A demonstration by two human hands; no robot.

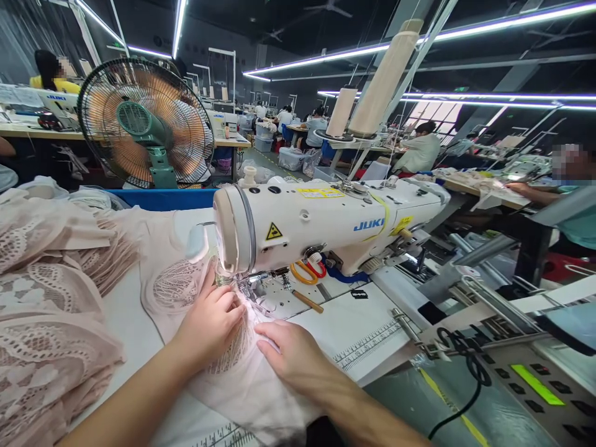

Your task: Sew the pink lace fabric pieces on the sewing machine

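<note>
We had a pale pink lace piece (233, 366) spread flat on the white desk (135, 323), its patterned mesh bunched just under the needle of the white sewing machine (316, 226). Our left hand (209, 320) lay on the cloth with its grip loosely curled, fingertips pinching the lace beside the presser foot; our right hand (293, 357) pressed flat on it, grip open, holding nothing. Just behind the needle lay orange and red scissors (308, 270) and a wooden-handled tool (307, 302). A heap of pink lace garments (46, 310) crowded the desk's left side. A green fan (145, 123) stood behind. A control panel (531, 382) sat to the right. The printed ruler (367, 344) strip stayed bare between hand and panel.
</note>
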